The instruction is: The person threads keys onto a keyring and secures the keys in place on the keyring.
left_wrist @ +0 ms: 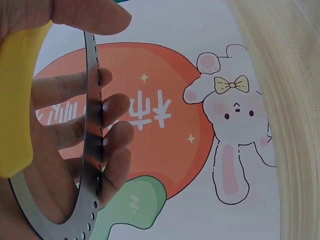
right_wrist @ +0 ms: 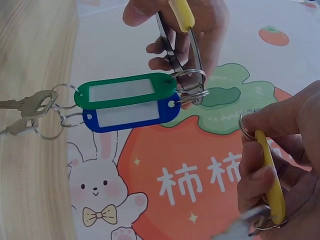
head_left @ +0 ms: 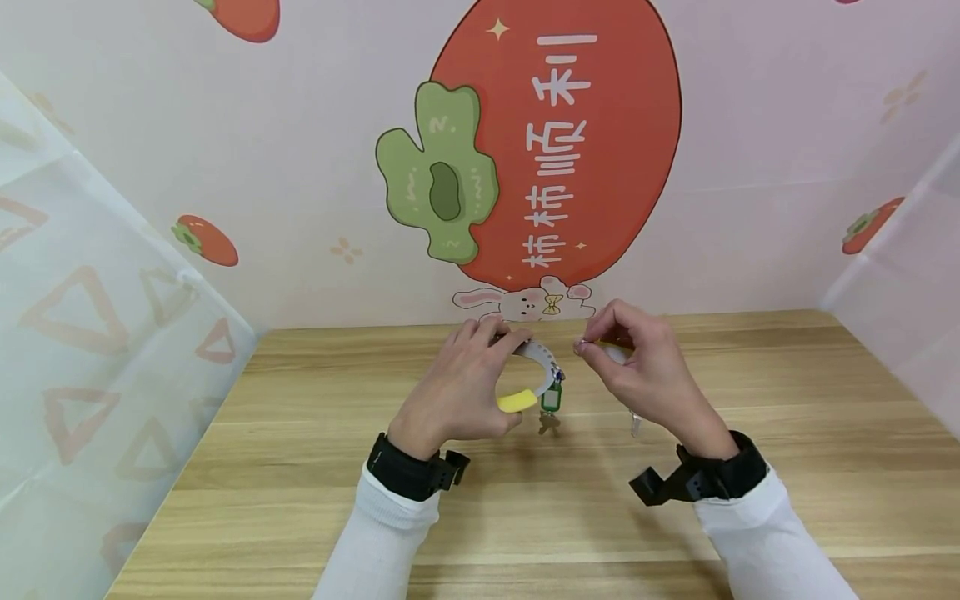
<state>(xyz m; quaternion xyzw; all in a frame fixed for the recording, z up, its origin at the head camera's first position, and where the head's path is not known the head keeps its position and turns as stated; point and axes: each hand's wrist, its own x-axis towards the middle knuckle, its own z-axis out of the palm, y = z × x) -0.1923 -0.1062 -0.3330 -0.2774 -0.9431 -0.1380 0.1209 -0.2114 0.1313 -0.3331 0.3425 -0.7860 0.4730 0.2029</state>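
My left hand (head_left: 465,383) holds a flat metal key ring (head_left: 538,355) with small holes along its edge and a yellow grip (left_wrist: 16,105). From this ring hang a green key tag (right_wrist: 165,84) and a blue key tag (right_wrist: 167,109), each with a key (right_wrist: 37,104) at its far end. To the right, my right hand (head_left: 648,367) pinches a yellow key tag (right_wrist: 272,180) by its small split ring (right_wrist: 244,124). A blurred key (right_wrist: 239,226) dangles from that tag's other end. The two hands are apart, a short gap between them.
Both hands are above a wood-grain table (head_left: 300,500). A printed backdrop (head_left: 300,150) with a large red persimmon and a rabbit rises behind the table. Patterned white sheets (head_left: 97,350) stand at the sides.
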